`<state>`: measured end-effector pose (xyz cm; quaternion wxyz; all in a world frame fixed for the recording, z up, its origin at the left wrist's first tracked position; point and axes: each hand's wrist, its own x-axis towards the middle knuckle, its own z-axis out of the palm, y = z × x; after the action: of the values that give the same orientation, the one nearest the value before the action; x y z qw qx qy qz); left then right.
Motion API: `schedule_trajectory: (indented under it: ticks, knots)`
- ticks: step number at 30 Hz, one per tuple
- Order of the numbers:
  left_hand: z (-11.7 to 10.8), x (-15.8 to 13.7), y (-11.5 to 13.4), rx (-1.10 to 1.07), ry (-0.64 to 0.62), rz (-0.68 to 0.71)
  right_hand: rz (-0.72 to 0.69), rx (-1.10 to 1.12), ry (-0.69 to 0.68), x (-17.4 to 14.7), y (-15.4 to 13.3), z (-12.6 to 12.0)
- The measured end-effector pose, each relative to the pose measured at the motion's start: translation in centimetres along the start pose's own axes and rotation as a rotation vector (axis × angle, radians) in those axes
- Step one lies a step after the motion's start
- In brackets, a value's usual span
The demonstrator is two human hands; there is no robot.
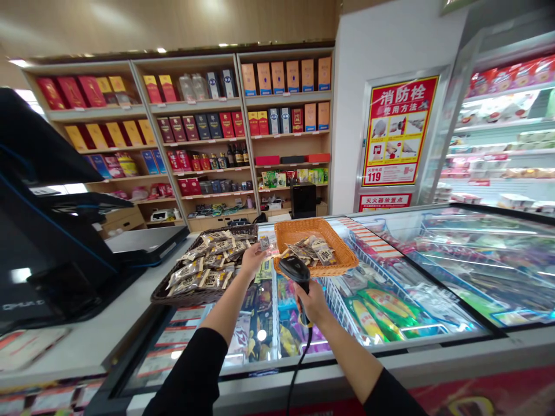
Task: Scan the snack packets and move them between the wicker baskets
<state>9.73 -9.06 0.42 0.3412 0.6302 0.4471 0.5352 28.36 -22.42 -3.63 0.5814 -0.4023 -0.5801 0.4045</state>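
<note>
My right hand (pixel 313 301) is closed around the handle of a black barcode scanner (pixel 295 269), its cable hanging down toward me. The scanner's head tilts up to the left, just in front of the orange wicker basket (pixel 344 257). Between the two baskets, my left hand (pixel 252 260) pinches a small clear snack packet (pixel 269 245) with its fingertips. To the left, a dark brown wicker basket (pixel 191 299) is heaped with packaged snacks (pixel 206 263). The orange basket holds a smaller pile of similar packets (pixel 319 250).
Both baskets rest on the glass lid of a chest freezer (pixel 368 346) full of frozen goods. A black checkout machine with a weighing plate (pixel 150 240) stands at the left. Behind are shelves of boxed bottles (pixel 191 127), and a lit display fridge (pixel 507 127) is at the right.
</note>
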Motion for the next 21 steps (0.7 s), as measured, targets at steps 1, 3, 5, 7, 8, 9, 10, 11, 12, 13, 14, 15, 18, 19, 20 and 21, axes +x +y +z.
schedule_trajectory:
  ticks: [1, 3, 5, 7, 8, 9, 10, 11, 12, 13, 14, 15, 18, 19, 20, 21]
  knots:
    - [-0.01, 0.04, -0.07, 0.003, 0.002, 0.001, 0.001, -0.006, -0.008, 0.00, 0.11, -0.03]
    - [-0.04, 0.12, -0.24, 0.011, 0.006, -0.002, 0.002, -0.011, -0.017, 0.02, 0.33, -0.04]
    - [-0.04, 0.20, -0.38, 0.016, 0.013, -0.006, -0.003, -0.018, -0.016, 0.03, 0.49, -0.03]
    - [-0.01, 0.21, -0.37, 0.006, 0.016, -0.003, 0.004, -0.026, -0.005, 0.03, 0.56, 0.02]
    - [0.01, 0.18, -0.31, -0.002, 0.015, 0.002, 0.012, -0.031, 0.002, 0.03, 0.56, 0.04]
    - [0.04, 0.14, -0.20, -0.011, 0.014, 0.007, 0.019, -0.037, 0.010, 0.02, 0.55, 0.07]
    - [0.07, 0.08, -0.06, -0.020, 0.012, 0.014, 0.025, -0.045, 0.015, 0.02, 0.53, 0.10]
    - [0.10, 0.02, 0.09, -0.028, 0.012, 0.021, 0.026, -0.052, 0.019, 0.01, 0.52, 0.12]
    - [0.12, -0.04, 0.23, -0.034, 0.013, 0.026, 0.025, -0.058, 0.022, 0.01, 0.52, 0.13]
    - [0.15, -0.10, 0.36, -0.038, 0.014, 0.028, 0.023, -0.060, 0.019, 0.01, 0.52, 0.13]
    - [0.16, -0.15, 0.46, -0.040, 0.016, 0.028, 0.023, -0.055, 0.014, 0.01, 0.53, 0.13]
    - [0.18, -0.18, 0.52, -0.040, 0.018, 0.027, 0.025, -0.047, 0.008, 0.01, 0.54, 0.12]
    - [0.21, -0.18, 0.51, -0.036, 0.021, 0.030, 0.026, -0.027, -0.013, 0.02, 0.56, 0.07]
    - [0.22, -0.16, 0.49, -0.036, 0.019, 0.032, 0.024, -0.025, -0.016, 0.02, 0.56, 0.05]
    - [0.22, -0.15, 0.46, -0.038, 0.017, 0.033, 0.022, -0.023, -0.015, 0.02, 0.57, 0.03]
    - [0.21, -0.15, 0.46, -0.039, 0.016, 0.033, 0.023, -0.019, -0.013, 0.02, 0.59, 0.01]
